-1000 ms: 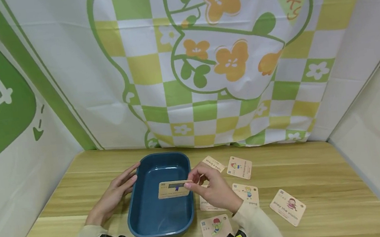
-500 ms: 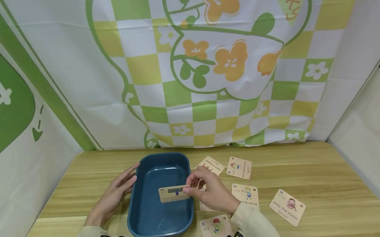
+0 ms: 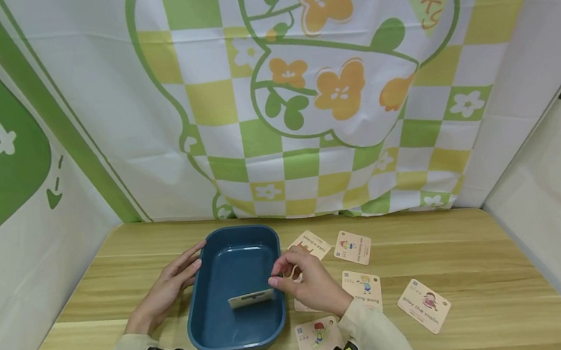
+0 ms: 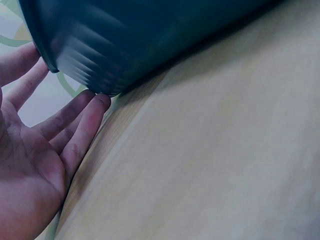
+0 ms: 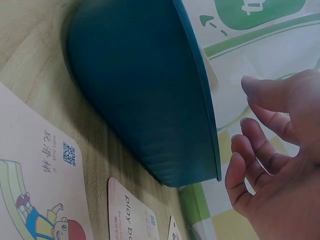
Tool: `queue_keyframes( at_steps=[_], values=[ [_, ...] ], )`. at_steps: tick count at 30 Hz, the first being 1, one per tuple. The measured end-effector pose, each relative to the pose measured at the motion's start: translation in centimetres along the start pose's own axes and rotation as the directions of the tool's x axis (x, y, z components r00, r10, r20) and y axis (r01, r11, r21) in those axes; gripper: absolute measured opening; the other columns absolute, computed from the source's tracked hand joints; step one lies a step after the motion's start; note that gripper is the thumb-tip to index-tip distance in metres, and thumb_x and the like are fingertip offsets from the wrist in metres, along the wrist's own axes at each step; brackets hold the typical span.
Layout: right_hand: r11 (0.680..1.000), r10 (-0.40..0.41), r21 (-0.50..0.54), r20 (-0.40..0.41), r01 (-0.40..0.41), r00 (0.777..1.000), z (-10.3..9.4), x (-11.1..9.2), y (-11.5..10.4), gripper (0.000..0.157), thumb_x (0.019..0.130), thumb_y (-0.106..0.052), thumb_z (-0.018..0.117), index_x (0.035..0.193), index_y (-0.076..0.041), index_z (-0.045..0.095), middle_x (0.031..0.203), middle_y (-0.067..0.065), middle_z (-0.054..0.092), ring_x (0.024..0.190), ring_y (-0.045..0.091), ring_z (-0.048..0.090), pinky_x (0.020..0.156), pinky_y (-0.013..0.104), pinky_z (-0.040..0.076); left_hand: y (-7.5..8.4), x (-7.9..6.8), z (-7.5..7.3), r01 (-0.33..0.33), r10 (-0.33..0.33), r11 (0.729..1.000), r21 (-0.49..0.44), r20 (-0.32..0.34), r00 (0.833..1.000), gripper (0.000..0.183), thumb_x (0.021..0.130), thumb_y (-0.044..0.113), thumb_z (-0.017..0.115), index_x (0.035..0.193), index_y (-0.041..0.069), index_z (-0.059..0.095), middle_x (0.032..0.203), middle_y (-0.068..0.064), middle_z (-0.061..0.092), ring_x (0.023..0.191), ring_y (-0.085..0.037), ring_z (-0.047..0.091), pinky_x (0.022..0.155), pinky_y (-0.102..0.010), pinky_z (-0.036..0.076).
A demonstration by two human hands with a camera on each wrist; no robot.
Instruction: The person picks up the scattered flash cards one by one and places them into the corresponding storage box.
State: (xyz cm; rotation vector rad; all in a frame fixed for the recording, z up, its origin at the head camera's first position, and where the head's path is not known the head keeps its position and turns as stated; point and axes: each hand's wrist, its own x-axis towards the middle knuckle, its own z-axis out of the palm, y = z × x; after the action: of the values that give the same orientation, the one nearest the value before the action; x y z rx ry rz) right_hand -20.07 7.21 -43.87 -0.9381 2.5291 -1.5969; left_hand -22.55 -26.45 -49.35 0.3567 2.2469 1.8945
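Observation:
A blue rectangular tray point(image 3: 238, 256) stands on the wooden table. My left hand point(image 3: 172, 284) rests against its left side, fingertips on the outer wall and rim; the left wrist view shows those fingers point(image 4: 80, 125) fairly straight. Inside the tray a picture card point(image 3: 251, 299) stands steeply tilted, seen almost edge-on. Its corner also pokes above the rim in the right wrist view, as a pale card edge point(image 5: 211, 72). Over the tray's right rim hovers my right hand point(image 3: 308, 279), fingers loosely bent, thumb apart from the fingertips, nothing between them.
Several picture cards lie right of the tray: a "play the violin" card point(image 3: 425, 305), a "ping-pong" card point(image 3: 363, 288), a "take a break" card point(image 3: 311, 243), a "play on the" card point(image 3: 318, 345) and others. A printed curtain point(image 3: 344, 179) hangs behind the table point(image 3: 481, 267).
My right hand has let go of the card, which has dropped lower into the tray and tipped nearly edge-on. That hand moved slightly left; the left hand and tray stayed put.

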Motion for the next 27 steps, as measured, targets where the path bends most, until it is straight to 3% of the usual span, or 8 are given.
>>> queue_keyframes(
  at_steps=[5, 18, 27],
  values=[
    [1.0, -0.017, 0.011, 0.012, 0.017, 1.0, -0.1, -0.1, 0.4, 0.01, 0.093, -0.016, 0.077, 0.099, -0.012, 0.07, 0.093, 0.006, 0.059, 0.088, 0.026, 0.053, 0.074, 0.035, 0.047, 0.1, 0.1, 0.1, 0.01, -0.01, 1.0, 0.003, -0.014, 1.0, 0.058, 0.109, 0.037, 0.049, 0.161, 0.019, 0.031, 0.166, -0.015, 0.021, 0.148, -0.039, 0.026, 0.096, -0.014, 0.044],
    [0.999, -0.029, -0.023, 0.023, 0.03, 0.999, -0.6, -0.5, 0.0, 0.013, 0.093, -0.019, 0.077, 0.101, -0.013, 0.069, 0.098, 0.01, 0.06, 0.089, 0.025, 0.054, 0.075, 0.036, 0.05, 0.1, 0.2, 0.1, 0.015, -0.015, 1.0, 0.005, -0.018, 1.0, 0.059, 0.108, 0.038, 0.049, 0.161, 0.019, 0.031, 0.165, -0.017, 0.021, 0.147, -0.04, 0.027, 0.096, -0.014, 0.044],
    [0.999, -0.011, -0.031, 0.046, 0.012, 0.999, -1.7, -1.5, -0.3, 0.021, 0.094, -0.021, 0.076, 0.105, -0.006, 0.068, 0.098, 0.008, 0.058, 0.089, 0.023, 0.054, 0.077, 0.033, 0.049, 0.0, 0.1, 0.1, 0.015, -0.015, 1.0, 0.012, -0.019, 1.0, 0.058, 0.109, 0.037, 0.049, 0.161, 0.019, 0.032, 0.165, -0.016, 0.022, 0.147, -0.039, 0.026, 0.096, -0.014, 0.044]
  ],
)
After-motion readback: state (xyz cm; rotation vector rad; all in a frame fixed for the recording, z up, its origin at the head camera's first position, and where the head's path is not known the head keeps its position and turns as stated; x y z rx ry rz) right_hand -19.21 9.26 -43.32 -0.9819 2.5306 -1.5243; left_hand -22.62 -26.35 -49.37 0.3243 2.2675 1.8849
